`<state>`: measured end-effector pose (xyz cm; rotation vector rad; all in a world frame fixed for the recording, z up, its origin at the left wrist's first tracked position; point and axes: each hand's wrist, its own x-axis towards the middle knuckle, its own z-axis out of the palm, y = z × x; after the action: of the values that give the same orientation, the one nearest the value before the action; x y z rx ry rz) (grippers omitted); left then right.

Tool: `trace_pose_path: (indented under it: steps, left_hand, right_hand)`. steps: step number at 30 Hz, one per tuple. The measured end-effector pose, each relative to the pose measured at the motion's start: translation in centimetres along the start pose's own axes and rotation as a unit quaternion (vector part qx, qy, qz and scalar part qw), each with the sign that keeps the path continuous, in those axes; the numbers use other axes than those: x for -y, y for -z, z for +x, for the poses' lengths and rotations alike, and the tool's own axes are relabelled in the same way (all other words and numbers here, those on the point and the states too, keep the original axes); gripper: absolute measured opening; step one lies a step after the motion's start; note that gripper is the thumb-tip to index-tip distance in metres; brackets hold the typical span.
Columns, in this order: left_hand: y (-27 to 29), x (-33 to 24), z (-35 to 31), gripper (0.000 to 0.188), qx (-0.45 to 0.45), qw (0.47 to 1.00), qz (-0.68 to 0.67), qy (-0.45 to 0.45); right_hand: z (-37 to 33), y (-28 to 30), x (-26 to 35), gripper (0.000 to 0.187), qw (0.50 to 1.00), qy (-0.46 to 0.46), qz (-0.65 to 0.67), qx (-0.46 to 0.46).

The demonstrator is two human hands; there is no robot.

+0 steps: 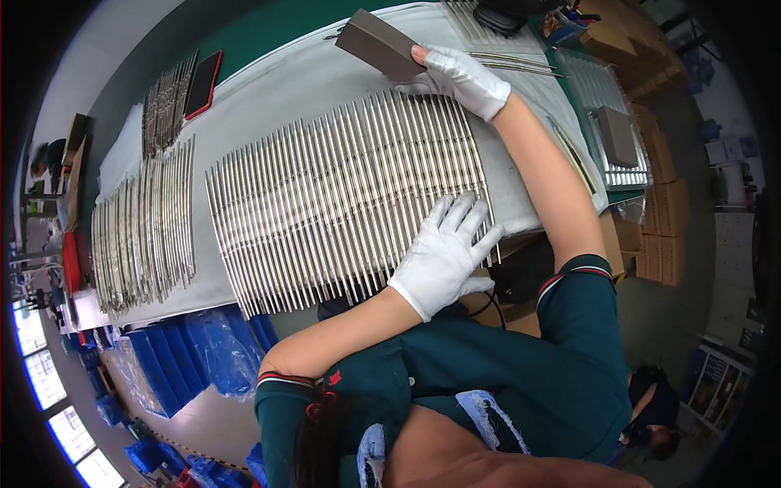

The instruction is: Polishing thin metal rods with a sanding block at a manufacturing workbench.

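Note:
A wide row of slim silvery metal rods (342,187) lies side by side on the pale cloth (521,179) covering the table. My left hand (446,259), in a white glove, rests with spread fingers on the near right end of this row. At the far edge of the row, my gloved right hand (464,80) grips a grey-brown rectangular block (376,45), tilted, with a bare thumb tip on its side. Some of the right fingers are hidden behind the block. Beside that wrist lie a few thin pointed metal pieces (521,63).
More metal rods (142,236) lie at left, near a red-edged phone (203,85). A similar block (617,137) sits on a ribbed clear tray (626,175) at right. Cardboard boxes (661,228) stand beyond. Blue bins (167,358) are below left; another person (655,407) is lower right.

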<state>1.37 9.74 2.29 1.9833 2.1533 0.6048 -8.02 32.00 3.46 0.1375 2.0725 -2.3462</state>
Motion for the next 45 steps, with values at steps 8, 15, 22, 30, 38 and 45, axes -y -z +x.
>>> trace_pose_path:
  steps: [8, 15, 22, 30, 38, 45]
  left_hand:
    - [-2.1, 0.2, -1.0, 0.072, -0.023, 0.991, 0.126, 0.040]
    - [-2.4, 0.0, -1.4, 0.061, -0.081, 0.992, 0.093, 0.016]
    - [-0.7, -0.3, -1.6, 0.066, -0.113, 0.993, -0.019, 0.005]
    - [-0.7, -0.1, -1.2, 0.064, -0.110, 0.994, 0.000, -0.024]
    - [-1.1, 0.3, -1.2, 0.060, -0.115, 0.992, 0.020, -0.050]
    - [-1.0, 0.5, -1.2, 0.059, -0.129, 0.990, -0.003, -0.054]
  right_hand:
    - [-3.7, 0.1, 0.7, 0.057, 0.984, 0.053, -0.167, -0.043]
    - [-8.6, 2.9, 0.8, 0.053, 0.970, 0.056, -0.220, -0.087]
    - [-12.0, 3.2, 2.9, 0.044, 0.880, 0.037, -0.474, 0.010]
    - [-10.6, 1.8, 1.9, 0.040, 0.873, 0.080, -0.474, 0.078]
    - [-10.2, 0.2, 2.1, 0.040, 0.844, 0.100, -0.520, 0.086]
    - [-10.0, 0.1, 1.8, 0.043, 0.862, 0.068, -0.498, 0.075]
